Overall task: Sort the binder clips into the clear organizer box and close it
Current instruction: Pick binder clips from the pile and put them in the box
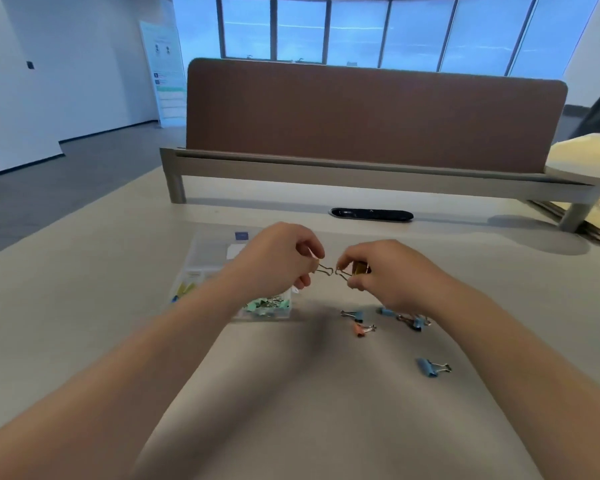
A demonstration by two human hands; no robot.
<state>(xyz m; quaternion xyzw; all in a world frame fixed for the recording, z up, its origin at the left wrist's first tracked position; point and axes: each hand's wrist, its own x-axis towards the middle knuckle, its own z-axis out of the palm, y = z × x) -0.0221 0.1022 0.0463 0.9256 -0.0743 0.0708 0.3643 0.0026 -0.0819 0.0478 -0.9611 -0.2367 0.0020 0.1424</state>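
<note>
Above the smooth beige worktop [84, 289], right of the clear plastic organizer box [201, 268], the left hand [278, 258] and right hand [392, 271] each pinch a grip on the yellow binder clip's [360, 268] thin wire loops.

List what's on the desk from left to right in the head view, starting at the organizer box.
Organizer box → left hand → right hand holding a yellow clip → lone blue clip. The small cluster of clips under the right hand overlaps it, so I left it out.

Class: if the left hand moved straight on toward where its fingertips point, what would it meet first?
Most likely the right hand, which holds a yellow binder clip; the left hand pinches a wire handle between them. Depth unclear.
</note>
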